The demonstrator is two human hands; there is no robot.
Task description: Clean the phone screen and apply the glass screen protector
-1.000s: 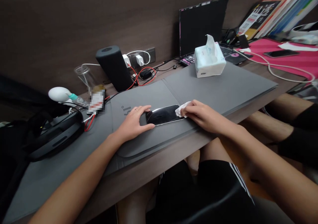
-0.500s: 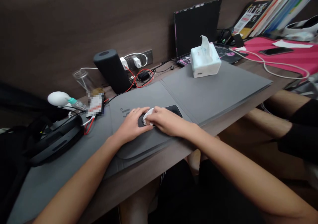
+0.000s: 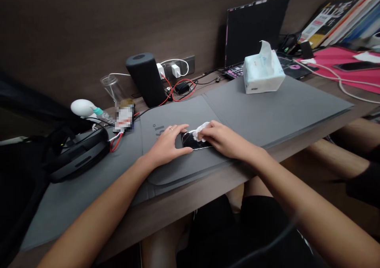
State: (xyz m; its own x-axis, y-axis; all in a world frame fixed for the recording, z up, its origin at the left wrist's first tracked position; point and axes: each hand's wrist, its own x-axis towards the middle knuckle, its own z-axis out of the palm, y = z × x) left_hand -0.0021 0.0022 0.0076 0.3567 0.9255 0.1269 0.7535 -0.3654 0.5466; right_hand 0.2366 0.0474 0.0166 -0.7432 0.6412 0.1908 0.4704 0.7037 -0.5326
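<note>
A smartphone [image 3: 190,143] lies face up on the grey desk mat, its dark screen partly covered by my right hand. Thumb and fingers of my left hand [image 3: 166,146] brace the phone's left end, one at each long edge. My right hand [image 3: 223,140] is closed around a crumpled white tissue [image 3: 201,131], pressed against the screen. The phone's right end is hidden under that hand. Behind it, toward the back of the mat, stands a soft tissue pack [image 3: 263,78] with one sheet sticking up.
An open laptop [image 3: 255,32] stands behind the tissue pack. A black cylindrical speaker [image 3: 147,82], plugs and red and black cables line the wall. At left are a black headset-like device [image 3: 81,155] and a small bottle. Another person's legs [image 3: 341,157] are at right.
My right hand has slid the tissue rightward along the phone, uncovering the screen's left part. My left hand stays at the phone's left end. The whole view has shifted slightly.
</note>
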